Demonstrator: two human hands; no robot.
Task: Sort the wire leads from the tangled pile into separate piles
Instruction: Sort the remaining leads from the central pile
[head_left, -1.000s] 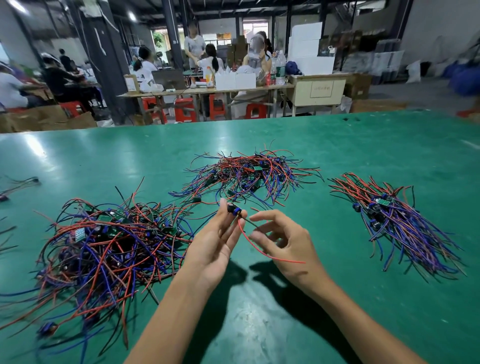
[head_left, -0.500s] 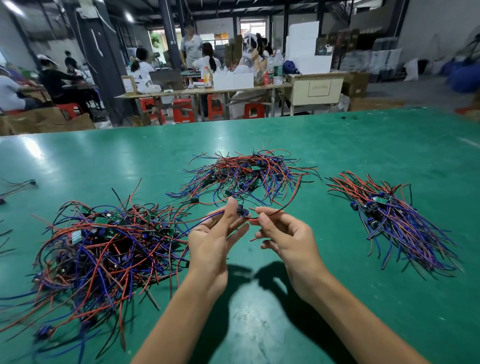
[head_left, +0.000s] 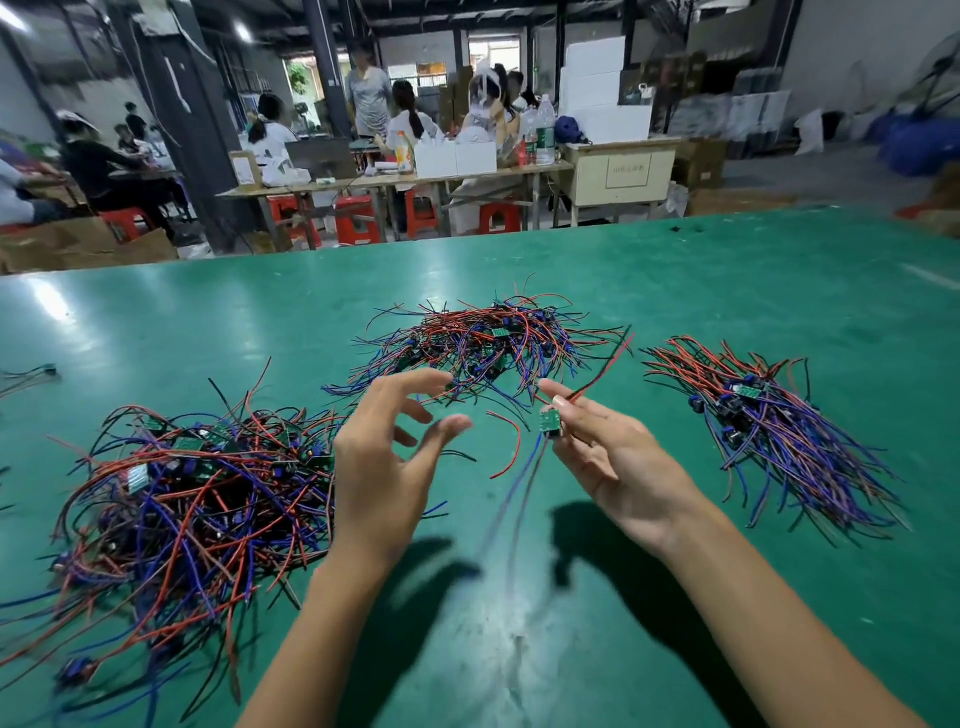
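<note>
A big tangled pile (head_left: 192, 499) of red, blue and black wire leads with small green boards lies at the left on the green table (head_left: 675, 291). A second pile (head_left: 483, 343) sits at the centre back. A third pile (head_left: 769, 431), with its wires lying more parallel, is at the right. My right hand (head_left: 608, 457) pinches one wire lead (head_left: 549, 422) by its small green board; its red, blue and black wires trail above and below. My left hand (head_left: 384, 457) hovers beside it with fingers spread and loosely curved, holding nothing.
A stray lead (head_left: 36, 375) lies near the table's left edge. Bare green table stretches in front of my arms and toward the far edge. Beyond the table, people sit at benches with red stools (head_left: 358, 218) and boxes.
My left hand has let go of the lead and spread its fingers. My right hand now holds the lead alone and has shifted slightly right, with the wires swinging.
</note>
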